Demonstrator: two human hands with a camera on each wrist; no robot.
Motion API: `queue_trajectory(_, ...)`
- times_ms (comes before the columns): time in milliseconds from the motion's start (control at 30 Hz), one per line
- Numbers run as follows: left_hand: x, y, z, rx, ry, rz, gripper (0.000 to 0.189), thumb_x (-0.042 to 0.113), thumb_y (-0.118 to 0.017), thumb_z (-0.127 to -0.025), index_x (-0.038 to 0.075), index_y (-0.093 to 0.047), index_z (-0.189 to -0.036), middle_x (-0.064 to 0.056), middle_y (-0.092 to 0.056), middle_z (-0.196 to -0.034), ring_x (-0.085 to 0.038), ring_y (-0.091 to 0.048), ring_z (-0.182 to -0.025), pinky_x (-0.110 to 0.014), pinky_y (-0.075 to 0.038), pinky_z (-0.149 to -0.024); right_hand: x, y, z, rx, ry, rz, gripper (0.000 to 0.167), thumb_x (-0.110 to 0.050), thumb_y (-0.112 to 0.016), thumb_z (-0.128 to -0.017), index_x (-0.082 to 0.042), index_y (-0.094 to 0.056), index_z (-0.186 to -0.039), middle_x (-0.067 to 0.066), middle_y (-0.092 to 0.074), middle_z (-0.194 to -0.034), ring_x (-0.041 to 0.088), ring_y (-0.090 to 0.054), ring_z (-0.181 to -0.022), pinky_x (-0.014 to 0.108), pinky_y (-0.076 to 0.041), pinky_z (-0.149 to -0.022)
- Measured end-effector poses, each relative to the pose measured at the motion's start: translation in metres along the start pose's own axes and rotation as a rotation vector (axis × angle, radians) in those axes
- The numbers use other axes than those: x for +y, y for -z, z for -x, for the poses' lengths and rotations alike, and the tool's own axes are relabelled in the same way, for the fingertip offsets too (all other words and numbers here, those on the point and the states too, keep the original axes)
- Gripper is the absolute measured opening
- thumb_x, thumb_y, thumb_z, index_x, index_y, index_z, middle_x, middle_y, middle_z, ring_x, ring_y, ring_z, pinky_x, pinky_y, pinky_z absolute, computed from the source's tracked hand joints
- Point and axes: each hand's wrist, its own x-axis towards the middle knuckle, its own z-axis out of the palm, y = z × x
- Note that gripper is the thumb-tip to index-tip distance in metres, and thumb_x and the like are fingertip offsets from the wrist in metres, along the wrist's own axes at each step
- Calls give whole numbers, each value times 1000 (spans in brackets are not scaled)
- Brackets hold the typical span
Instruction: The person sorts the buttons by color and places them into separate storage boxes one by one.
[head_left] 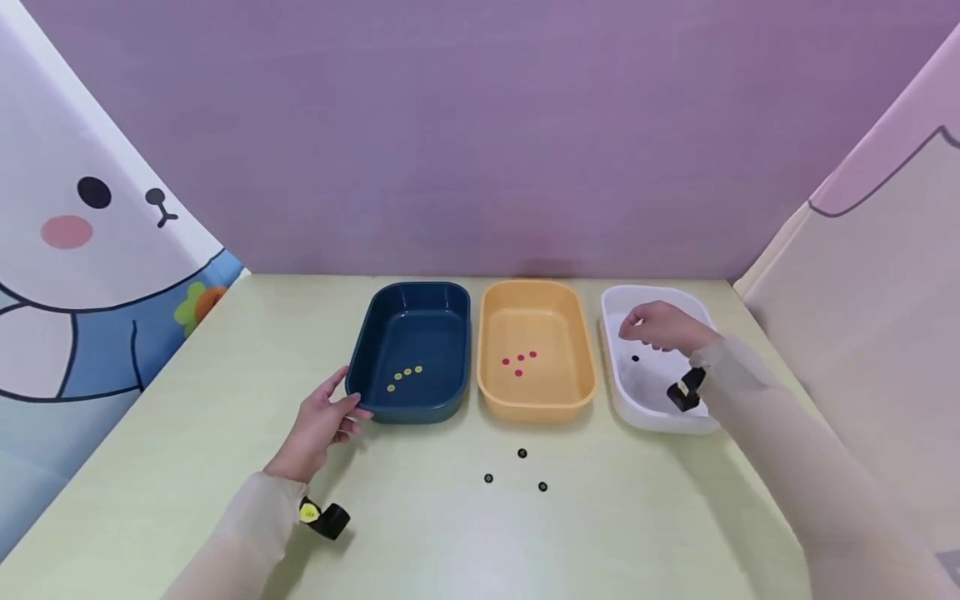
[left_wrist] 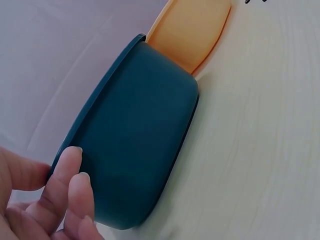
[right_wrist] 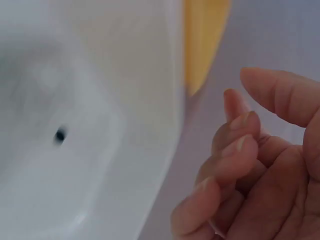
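My left hand is at the near left corner of the dark blue tray, pinching its rim between thumb and fingers. Several small yellow buttons lie in that tray. Over the white tray hangs my right hand, its thumb apart from loosely bent fingers with nothing between them. One black button rests on the white tray's floor below it, and shows blurred in the right wrist view. Three more black buttons lie on the table in front of the trays.
Between the other two trays stands an orange-yellow tray holding several red buttons. All three trays line up near the back of the pale table. A purple cloth hangs behind, with printed cloths at both sides.
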Motion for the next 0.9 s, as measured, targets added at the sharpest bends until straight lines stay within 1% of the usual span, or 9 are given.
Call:
queue_trajectory(67, 0, -1, 1, -6, -9, 10, 63, 12, -43, -102, 11, -10, -155, 11, -67, -68, -5, -56, -52, -23, -40, -55, -11, -5, 11, 23, 67, -9, 21, -15, -60, -90, 3, -63, -100, 0, -52, -73, 14, -47, -63, 28, -40, -57)
queue_trajectory(167, 0, 0, 2, -16, -18, 30, 63, 11, -42, -102, 12, -9, -155, 12, -67, -68, -5, -57, -53, -22, -41, -55, -27, -17, 29, 45, 178, 19, 16, -13, -62, -89, 2, -65, -95, -1, -53, -70, 14, -48, -65, 30, -41, -61)
queue_trajectory(233, 0, 1, 2, -27, -17, 39, 63, 12, -42, -102, 13, -8, -155, 12, -66, -69, -5, -57, -54, -21, -41, -56, -37, -27, 39, 47, 238, 40, 12, -11, -64, -88, 0, -66, -93, -3, -51, -66, 14, -48, -64, 29, -40, -61)
queue_trajectory(400, -2, 4, 1, -91, -9, 52, 64, 13, -39, -104, 16, -1, -155, 10, -68, -73, -7, -58, -56, -22, -43, -61, -55, -50, 63, -15, 354, 43, 9, -8, -68, -85, -2, -66, -92, -6, -49, -63, 10, -45, -58, 26, -39, -59)
queue_trajectory(500, -3, 6, 0, -146, -16, 65, 65, 14, -36, -105, 18, 5, -155, 8, -69, -77, -7, -59, -57, -23, -45, -63, -59, -66, 72, -75, 415, 60, 11, -8, -69, -85, -4, -66, -94, -8, -47, -63, 7, -43, -57, 25, -40, -58)
queue_trajectory(567, -4, 8, -1, -176, -21, 77, 65, 15, -34, -105, 20, 8, -154, 8, -70, -79, -7, -60, -58, -24, -46, -65, -59, -77, 76, -113, 449, 97, 12, -9, -69, -85, -6, -66, -96, -9, -48, -64, 4, -42, -57, 24, -41, -59)
queue_trajectory(700, -5, 10, -2, -211, -24, 100, 66, 16, -33, -106, 22, 12, -153, 8, -70, -79, -8, -60, -59, -23, -46, -64, -56, -101, 79, -180, 435, 157, 13, -11, -70, -84, -8, -67, -97, -10, -50, -67, 3, -44, -60, 24, -42, -60)
queue_trajectory(800, -5, 11, -2, -215, -32, 111, 66, 16, -34, -106, 23, 12, -153, 9, -70, -79, -7, -60, -58, -23, -46, -63, -53, -114, 78, -208, 385, 184, 14, -10, -70, -82, -10, -68, -96, -9, -51, -70, 5, -45, -64, 25, -42, -62)
queue_trajectory(900, -5, 10, -2, -202, -34, 117, 67, 16, -34, -105, 23, 12, -153, 9, -70, -78, -7, -59, -57, -22, -46, -61, -49, -126, 73, -224, 341, 186, 14, -7, -70, -79, -12, -69, -92, -9, -55, -73, 8, -47, -66, 27, -42, -63)
